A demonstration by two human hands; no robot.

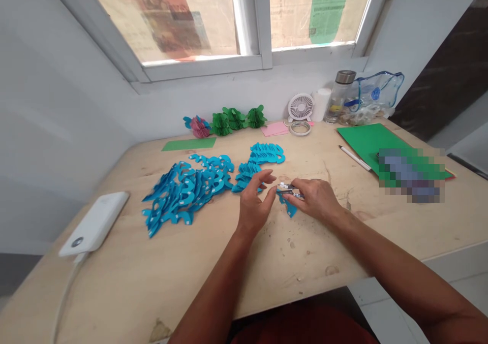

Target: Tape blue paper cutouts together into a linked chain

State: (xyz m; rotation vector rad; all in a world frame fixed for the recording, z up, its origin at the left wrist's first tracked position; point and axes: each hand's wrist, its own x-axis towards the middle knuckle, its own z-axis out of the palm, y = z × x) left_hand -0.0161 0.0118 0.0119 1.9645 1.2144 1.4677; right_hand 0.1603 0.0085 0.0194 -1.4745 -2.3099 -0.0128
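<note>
My right hand (318, 197) is closed around small metal scissors (285, 191), their tips pointing left. A small white bit shows at the tips. My left hand (254, 201) is just left of the tips, thumb and fingers curved and apart. Its thumb tip is close to the metal; I cannot tell whether they touch. Partly hidden below my right hand lies a cut blue paper piece (290, 209). Behind my left hand sits a small stack of folded blue paper (246, 175), with another blue paper stack (267, 153) farther back.
A large heap of blue paper cutouts (186, 191) with white tabs spreads to the left. A white power bank (95, 223) lies at the left edge. Green paper ornaments (234, 119), a small fan (301, 107), a tape roll (300, 128) and a bottle (339, 97) line the back. Green sheets (366, 138) lie right.
</note>
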